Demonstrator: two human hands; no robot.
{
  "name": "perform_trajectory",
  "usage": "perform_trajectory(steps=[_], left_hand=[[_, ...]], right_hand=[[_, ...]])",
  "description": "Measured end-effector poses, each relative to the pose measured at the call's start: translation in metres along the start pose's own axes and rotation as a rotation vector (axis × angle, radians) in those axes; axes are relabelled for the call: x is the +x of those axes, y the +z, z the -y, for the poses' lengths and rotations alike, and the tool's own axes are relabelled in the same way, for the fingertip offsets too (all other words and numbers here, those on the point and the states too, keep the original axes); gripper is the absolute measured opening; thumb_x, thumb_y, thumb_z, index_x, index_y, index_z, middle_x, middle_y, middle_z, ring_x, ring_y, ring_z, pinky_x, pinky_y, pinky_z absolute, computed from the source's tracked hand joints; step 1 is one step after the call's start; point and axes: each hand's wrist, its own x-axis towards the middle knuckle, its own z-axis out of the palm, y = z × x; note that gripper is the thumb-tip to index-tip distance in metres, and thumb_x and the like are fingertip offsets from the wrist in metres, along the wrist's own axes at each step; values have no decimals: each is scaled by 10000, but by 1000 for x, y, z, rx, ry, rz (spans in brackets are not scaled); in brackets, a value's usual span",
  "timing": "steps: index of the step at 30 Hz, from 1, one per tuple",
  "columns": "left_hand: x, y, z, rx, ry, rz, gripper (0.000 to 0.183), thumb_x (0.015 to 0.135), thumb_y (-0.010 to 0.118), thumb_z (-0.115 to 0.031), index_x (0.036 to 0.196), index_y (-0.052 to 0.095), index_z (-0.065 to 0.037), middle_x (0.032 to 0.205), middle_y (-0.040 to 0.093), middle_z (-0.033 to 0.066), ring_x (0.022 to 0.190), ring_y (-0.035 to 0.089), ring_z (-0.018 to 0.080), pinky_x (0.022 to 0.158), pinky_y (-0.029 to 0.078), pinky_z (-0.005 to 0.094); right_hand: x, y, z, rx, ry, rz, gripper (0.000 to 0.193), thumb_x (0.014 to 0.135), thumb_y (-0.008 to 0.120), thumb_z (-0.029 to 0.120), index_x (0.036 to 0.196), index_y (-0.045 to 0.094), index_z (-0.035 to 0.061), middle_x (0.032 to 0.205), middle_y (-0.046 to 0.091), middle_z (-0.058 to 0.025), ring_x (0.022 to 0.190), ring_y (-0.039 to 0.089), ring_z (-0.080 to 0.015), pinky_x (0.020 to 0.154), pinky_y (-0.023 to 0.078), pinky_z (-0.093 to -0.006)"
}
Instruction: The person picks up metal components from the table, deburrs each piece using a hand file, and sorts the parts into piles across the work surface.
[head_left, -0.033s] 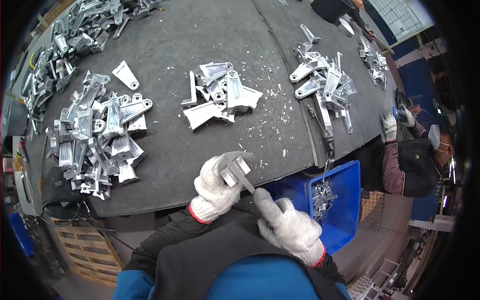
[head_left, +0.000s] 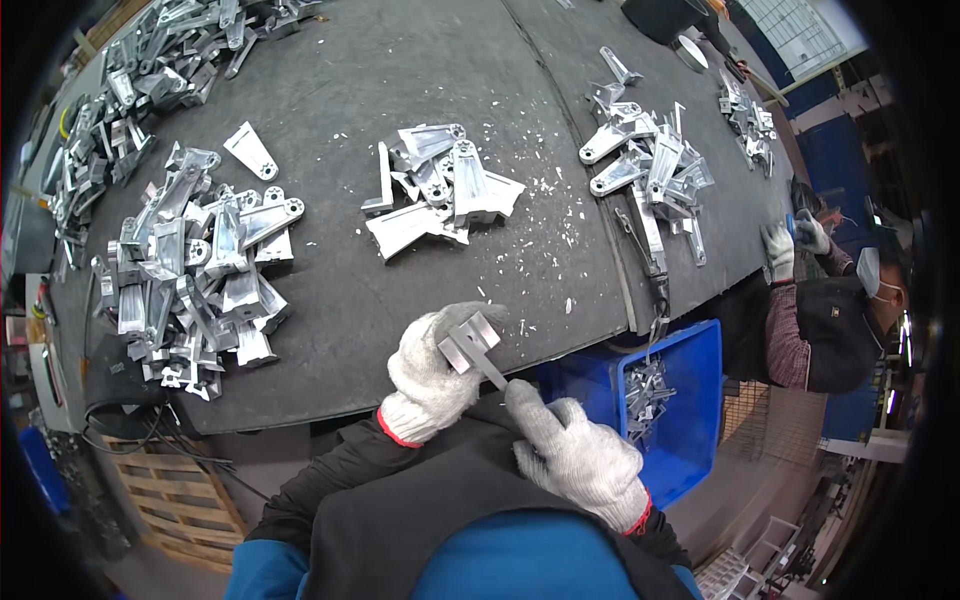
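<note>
My left hand (head_left: 432,365), in a white knitted glove with a grey fingertip area, is closed around a silver metal bracket (head_left: 467,343) near the table's front edge. The bracket's blocky end faces up. My right hand (head_left: 580,450), gloved alike, grips a flat grey file (head_left: 490,372), its index finger stretched along the tool. The file's far end lies against the bracket. Its handle is hidden in my palm. Beyond my hands sits a small pile of silver brackets (head_left: 440,190). A larger bracket pile (head_left: 195,270) is to the left.
More brackets (head_left: 655,160) lie at the right and far left of the dark table (head_left: 330,330), with pale chips scattered around. A blue bin (head_left: 700,420) holding metal parts stands below the edge at right. Another gloved person (head_left: 830,320) works beyond it. A wooden pallet (head_left: 175,500) is lower left.
The file and my right index finger have shifted very slightly up and left across the bracket. The bracket has tilted a little in my left hand. Everything else looks the same.
</note>
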Motion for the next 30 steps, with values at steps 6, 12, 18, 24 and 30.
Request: perform_trajectory(steps=[6,12,18,24,30], left_hand=[[-6,0,15,2,46,-9,353,818,737,-19,1168,731,-57,1093,781,96,979,751,230,888,577,339],[-5,-1,11,102,62,-5,369,803,715,4,1165,733,-63,1093,782,91,998,751,229,900,576,343],[-2,1,3,80,42,2,349,814,702,-15,1157,735,-69,1073,780,94,950,751,266,853,580,352],[0,3,7,73,53,-21,298,848,710,-56,1144,740,-71,1025,776,105,916,750,276,828,580,356],[1,5,11,51,73,-15,285,874,690,-48,1155,731,-61,975,766,120,856,751,267,763,582,347]], right_hand=[[11,3,-34,511,-270,20,831,916,715,149,1633,298,98,1243,674,-205,1043,724,-350,898,596,-417],[16,-27,-30,951,155,563,893,864,757,140,1624,305,16,1433,612,-196,1270,631,-264,1087,473,-363],[9,6,-34,518,-299,4,795,927,710,155,1623,331,99,1238,679,-193,955,741,-322,842,594,-419],[4,-9,-14,336,-77,98,755,935,709,163,1604,363,105,1145,671,-215,987,718,-384,840,597,-445],[6,6,-28,470,-250,-92,770,938,705,186,1620,347,168,1081,661,-212,916,719,-409,795,604,-465]])
